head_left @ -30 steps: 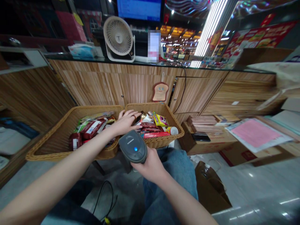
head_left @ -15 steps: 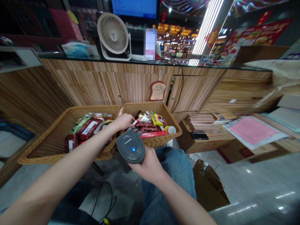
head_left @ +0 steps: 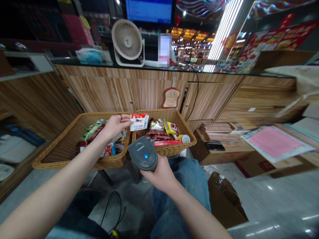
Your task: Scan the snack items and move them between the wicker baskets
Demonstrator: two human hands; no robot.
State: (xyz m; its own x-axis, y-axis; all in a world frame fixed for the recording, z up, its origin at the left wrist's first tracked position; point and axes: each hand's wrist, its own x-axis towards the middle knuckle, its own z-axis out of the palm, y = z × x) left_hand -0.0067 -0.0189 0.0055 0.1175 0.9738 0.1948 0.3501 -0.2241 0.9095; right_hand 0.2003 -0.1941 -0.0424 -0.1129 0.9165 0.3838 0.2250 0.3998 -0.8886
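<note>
Between the fingers of my left hand is a small red and white snack packet, held by its left edge over the rim where two wicker baskets meet. My right hand is wrapped round the handle of a dark grey barcode scanner with a lit blue light; its head points toward the baskets. The left wicker basket holds several packaged snacks, partly covered by my left arm. In the right wicker basket lie a yellow snack packet, dark red packets and a white-lidded tube.
A white fan, a blurred-out phone screen and a monitor stand on the counter. To the right, cardboard boxes carry a black phone and papers. A brown paper bag and a cable are on the floor.
My left hand has lifted and turned, bringing the red and white packet into full view above the baskets. The scanner stays in my right hand. The whole view has shifted slightly.
</note>
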